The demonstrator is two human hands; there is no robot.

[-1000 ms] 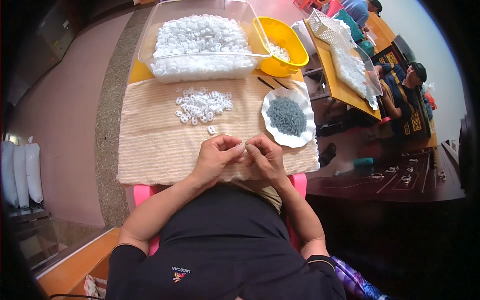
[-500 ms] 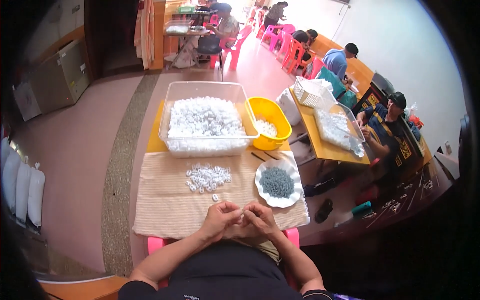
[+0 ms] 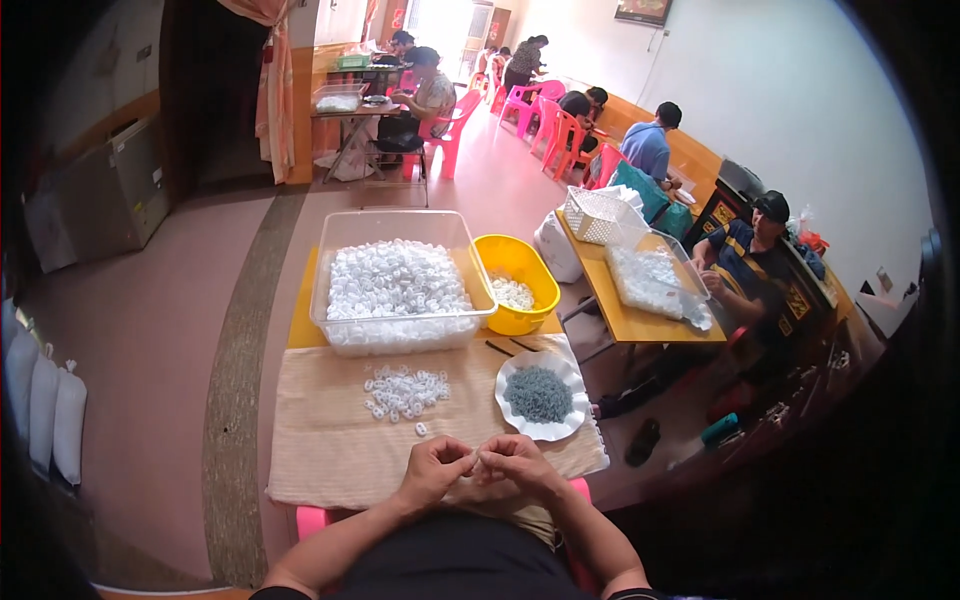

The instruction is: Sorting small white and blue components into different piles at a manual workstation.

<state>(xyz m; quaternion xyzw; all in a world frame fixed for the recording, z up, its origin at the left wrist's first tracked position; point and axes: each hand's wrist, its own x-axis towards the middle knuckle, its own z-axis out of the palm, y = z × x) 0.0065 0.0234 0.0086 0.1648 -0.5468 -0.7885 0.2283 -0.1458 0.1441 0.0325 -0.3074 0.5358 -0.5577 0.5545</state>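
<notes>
My left hand and my right hand meet fingertip to fingertip over the near edge of the beige cloth, pinching a small white plastic piece between them. Just beyond my hands lies a single white piece, and past it a loose pile of small white ring-shaped pieces. To the right of the pile sits a white scalloped plate heaped with small grey parts.
A clear plastic bin full of white pieces stands at the table's far side, a yellow tub beside it. Two dark sticks lie near the plate. Other people sit at tables to the right and far back, on pink chairs.
The view has tilted up, so more of the room shows and the table sits lower in frame. My hands stay together at the cloth's near edge.
</notes>
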